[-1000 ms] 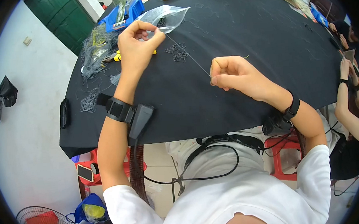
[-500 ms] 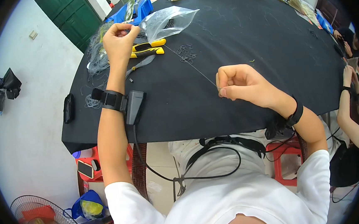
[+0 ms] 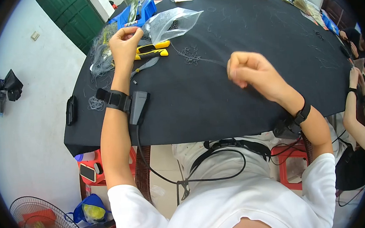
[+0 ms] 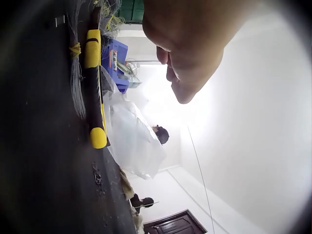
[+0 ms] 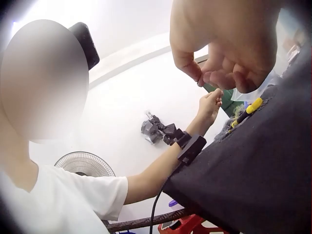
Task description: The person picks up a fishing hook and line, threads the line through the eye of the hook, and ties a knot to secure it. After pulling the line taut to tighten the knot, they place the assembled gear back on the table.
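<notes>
Honestly, our left hand [image 3: 123, 47] and right hand [image 3: 256, 73] seem to pinch the thin line [image 3: 212, 61] between them, though the right one's blurry; if we tug unevenly, it could slip or snag the dark pile [image 3: 192, 55] on the surface [image 3: 182, 105].

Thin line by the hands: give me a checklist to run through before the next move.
1. Left hand pinching the thin line: ok; the line starts by its fingertips in the left wrist view.
2. Right hand gripping the line: cannot tell; the hand is blurred in the head view.
3. Line traceable along its full length: not ok; parts are too faint or blurred.
4. Yellow-and-black tool out of both hands: ok; it lies on the dark cloth.
5. Clear bag out of both hands: ok.
</notes>
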The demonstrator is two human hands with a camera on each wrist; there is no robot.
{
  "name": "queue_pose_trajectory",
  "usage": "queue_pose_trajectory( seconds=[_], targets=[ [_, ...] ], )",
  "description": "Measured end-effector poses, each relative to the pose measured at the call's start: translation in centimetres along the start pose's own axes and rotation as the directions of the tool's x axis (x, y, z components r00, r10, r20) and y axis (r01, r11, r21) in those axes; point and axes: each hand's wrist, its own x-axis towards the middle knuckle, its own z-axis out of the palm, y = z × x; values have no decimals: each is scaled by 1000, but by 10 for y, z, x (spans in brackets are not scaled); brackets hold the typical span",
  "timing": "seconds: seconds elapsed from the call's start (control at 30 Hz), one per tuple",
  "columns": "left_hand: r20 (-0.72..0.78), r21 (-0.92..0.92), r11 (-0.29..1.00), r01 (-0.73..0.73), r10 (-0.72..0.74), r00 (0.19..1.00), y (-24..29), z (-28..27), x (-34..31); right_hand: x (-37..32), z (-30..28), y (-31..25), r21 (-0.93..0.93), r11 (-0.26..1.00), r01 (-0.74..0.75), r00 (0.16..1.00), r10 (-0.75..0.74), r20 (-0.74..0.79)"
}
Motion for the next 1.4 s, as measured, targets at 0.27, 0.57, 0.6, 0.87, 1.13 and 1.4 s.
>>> queue_pose_trajectory(
  seconds=[0.27, 0.57, 0.6, 0.87, 1.13, 1.4],
  targets=[
    [357, -349, 931, 107, 27, 934, 60, 39, -45, 14, -55, 8, -96, 991, 97, 883, -130, -451],
    [527, -310, 951, 9, 165, 834, 77, 60, -79, 6, -21, 2, 249, 968, -38, 989, 72, -130],
    [527, -284, 958, -23, 176, 831, 77, 61, -82, 5, -16, 2, 295, 952, -84, 991, 110, -73],
    [523, -318, 948, 12, 165, 836, 88, 64, -93, 5, -8, 11, -2, 993, 115, 985, -114, -133],
    [546, -352, 933, 70, 144, 825, 87, 69, -97, 6, -8, 14, -116, 972, 202, 955, -222, -199],
    [529, -298, 954, -40, 200, 825, 90, 68, -99, 2, -6, 9, -250, 958, 143, 948, -205, -242]
  ],
)
